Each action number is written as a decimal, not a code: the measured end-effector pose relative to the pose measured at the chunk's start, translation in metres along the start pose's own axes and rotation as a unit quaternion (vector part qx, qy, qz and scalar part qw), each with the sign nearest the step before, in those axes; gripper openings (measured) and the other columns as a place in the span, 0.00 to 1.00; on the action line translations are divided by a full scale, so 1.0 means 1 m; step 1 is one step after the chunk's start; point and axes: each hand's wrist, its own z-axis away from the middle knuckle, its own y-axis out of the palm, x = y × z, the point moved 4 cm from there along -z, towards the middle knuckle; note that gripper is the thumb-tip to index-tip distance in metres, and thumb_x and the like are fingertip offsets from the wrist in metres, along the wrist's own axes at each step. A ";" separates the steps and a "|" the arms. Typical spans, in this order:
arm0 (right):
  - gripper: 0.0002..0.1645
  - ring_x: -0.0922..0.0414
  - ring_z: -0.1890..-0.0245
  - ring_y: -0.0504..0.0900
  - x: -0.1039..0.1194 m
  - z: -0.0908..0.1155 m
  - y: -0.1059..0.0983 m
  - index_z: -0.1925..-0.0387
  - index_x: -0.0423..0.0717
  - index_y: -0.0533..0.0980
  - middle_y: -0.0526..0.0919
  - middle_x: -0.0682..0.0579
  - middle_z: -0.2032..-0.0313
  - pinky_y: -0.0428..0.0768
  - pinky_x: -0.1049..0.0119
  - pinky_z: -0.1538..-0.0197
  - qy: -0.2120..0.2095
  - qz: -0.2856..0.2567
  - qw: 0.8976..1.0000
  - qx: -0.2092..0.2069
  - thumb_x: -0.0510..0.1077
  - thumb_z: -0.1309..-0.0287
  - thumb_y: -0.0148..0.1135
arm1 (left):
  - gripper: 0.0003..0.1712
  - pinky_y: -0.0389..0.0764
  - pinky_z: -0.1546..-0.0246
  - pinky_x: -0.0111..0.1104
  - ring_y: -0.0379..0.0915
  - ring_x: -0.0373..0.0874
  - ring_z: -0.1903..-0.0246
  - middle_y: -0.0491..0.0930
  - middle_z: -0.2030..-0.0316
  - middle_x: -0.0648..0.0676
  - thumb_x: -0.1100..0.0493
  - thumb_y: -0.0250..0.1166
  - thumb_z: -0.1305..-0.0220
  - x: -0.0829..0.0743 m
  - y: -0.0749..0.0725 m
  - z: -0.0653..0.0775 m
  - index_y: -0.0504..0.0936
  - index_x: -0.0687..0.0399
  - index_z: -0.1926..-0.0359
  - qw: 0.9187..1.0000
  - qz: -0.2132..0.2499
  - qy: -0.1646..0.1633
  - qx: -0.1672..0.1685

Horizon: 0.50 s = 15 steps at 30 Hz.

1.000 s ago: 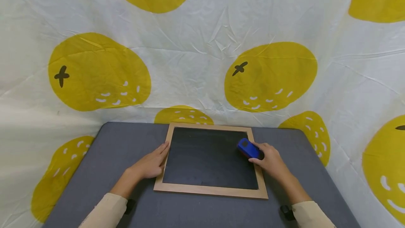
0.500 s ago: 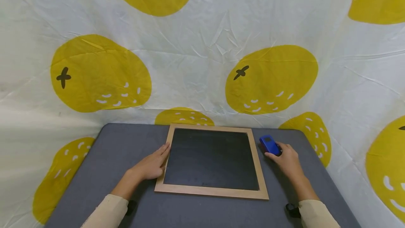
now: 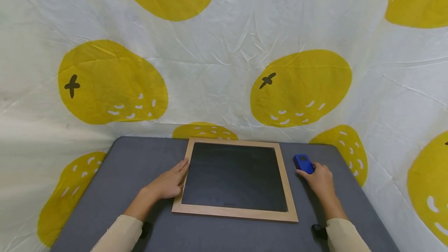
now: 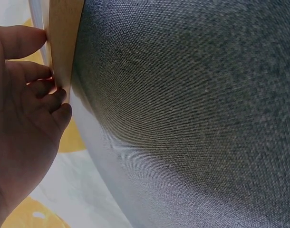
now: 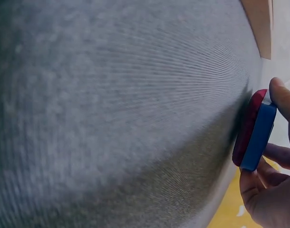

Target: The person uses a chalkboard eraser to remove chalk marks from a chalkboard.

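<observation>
A chalkboard (image 3: pixel 236 176) with a dark face and a pale wooden frame lies on the grey table. Against the frame's left side rest the fingers of my left hand (image 3: pixel 167 182); the left wrist view has its thumb and fingertips right at the wooden edge (image 4: pixel 64 42). To the right of the board, my right hand (image 3: pixel 321 181) pinches a blackboard eraser (image 3: pixel 303 163) between thumb and fingers. The eraser's blue body (image 5: pixel 259 137) and dark red pad (image 5: pixel 250 126) show in the right wrist view, with the red side close to the table cloth.
The grey table (image 3: pixel 224 236) has its far edge just behind the board. A white curtain (image 3: pixel 210 84) printed with large yellow fruits hangs behind and at both sides. Black straps sit at both wrists, by the beige sleeves (image 3: pixel 120 232).
My right hand has carried the eraser from the board's right part over the frame to the table on the right, and lowered it slightly. The left hand stays at the frame.
</observation>
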 end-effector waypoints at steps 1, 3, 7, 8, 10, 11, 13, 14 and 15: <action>0.51 0.26 0.49 0.75 -0.001 0.000 0.001 0.37 0.19 0.68 0.74 0.17 0.46 0.75 0.32 0.46 0.005 0.002 1.000 0.000 0.58 0.43 0.76 | 0.42 0.60 0.24 0.53 0.44 0.59 0.19 0.45 0.18 0.63 0.61 0.53 0.28 0.000 0.000 0.000 0.48 0.66 0.19 1.000 0.001 0.000 0.001; 0.52 0.26 0.49 0.76 -0.003 0.002 0.003 0.37 0.19 0.69 0.74 0.17 0.46 0.75 0.32 0.46 0.012 0.005 1.000 -0.004 0.57 0.44 0.76 | 0.42 0.59 0.23 0.53 0.44 0.60 0.19 0.45 0.18 0.63 0.61 0.53 0.28 -0.001 0.001 0.000 0.48 0.66 0.19 1.000 0.000 0.001 0.002; 0.52 0.26 0.49 0.75 -0.005 0.004 0.007 0.36 0.20 0.69 0.74 0.18 0.46 0.75 0.32 0.45 0.016 0.009 1.000 -0.012 0.58 0.44 0.76 | 0.42 0.59 0.23 0.53 0.45 0.61 0.19 0.45 0.18 0.63 0.61 0.53 0.28 -0.001 0.001 0.000 0.49 0.67 0.19 1.000 -0.003 0.001 -0.001; 0.53 0.26 0.48 0.75 -0.005 0.004 0.006 0.36 0.20 0.68 0.74 0.18 0.46 0.74 0.32 0.45 0.017 0.010 1.000 -0.013 0.59 0.44 0.76 | 0.42 0.59 0.23 0.53 0.45 0.61 0.19 0.45 0.18 0.63 0.61 0.53 0.28 -0.001 0.001 0.000 0.49 0.67 0.19 1.000 -0.004 0.001 -0.002; 0.54 0.25 0.48 0.74 -0.004 0.005 0.005 0.36 0.20 0.68 0.73 0.18 0.46 0.74 0.32 0.44 0.018 0.014 1.000 -0.016 0.60 0.44 0.75 | 0.42 0.60 0.24 0.53 0.46 0.61 0.19 0.46 0.18 0.63 0.60 0.53 0.28 -0.001 0.001 0.000 0.49 0.66 0.19 1.000 -0.006 0.000 -0.004; 0.54 0.25 0.47 0.73 -0.004 0.006 0.003 0.36 0.20 0.68 0.73 0.18 0.45 0.73 0.31 0.44 0.018 0.016 1.000 -0.017 0.61 0.43 0.75 | 0.42 0.60 0.24 0.54 0.46 0.61 0.20 0.46 0.18 0.63 0.60 0.54 0.28 -0.001 0.001 0.000 0.49 0.66 0.19 1.000 -0.006 0.000 -0.006; 0.54 0.24 0.46 0.72 -0.001 0.007 -0.001 0.36 0.20 0.68 0.72 0.18 0.45 0.72 0.31 0.43 0.012 0.024 0.999 -0.020 0.62 0.43 0.74 | 0.43 0.59 0.24 0.55 0.47 0.62 0.20 0.47 0.18 0.63 0.60 0.55 0.30 -0.001 0.001 0.000 0.51 0.66 0.19 1.000 -0.006 0.000 -0.011; 0.53 0.24 0.46 0.72 0.000 0.007 -0.004 0.36 0.20 0.68 0.73 0.18 0.45 0.72 0.30 0.42 0.005 0.028 0.999 -0.025 0.62 0.42 0.73 | 0.43 0.60 0.24 0.56 0.47 0.63 0.20 0.48 0.19 0.64 0.60 0.56 0.31 -0.001 0.000 0.001 0.52 0.66 0.20 1.000 -0.005 -0.001 -0.015; 0.53 0.24 0.46 0.72 0.002 0.007 -0.008 0.36 0.21 0.68 0.73 0.19 0.45 0.71 0.30 0.41 -0.003 0.033 0.999 -0.030 0.62 0.41 0.73 | 0.43 0.60 0.24 0.57 0.48 0.64 0.20 0.50 0.19 0.64 0.60 0.57 0.32 -0.001 0.000 0.001 0.53 0.66 0.20 1.000 -0.004 0.000 -0.021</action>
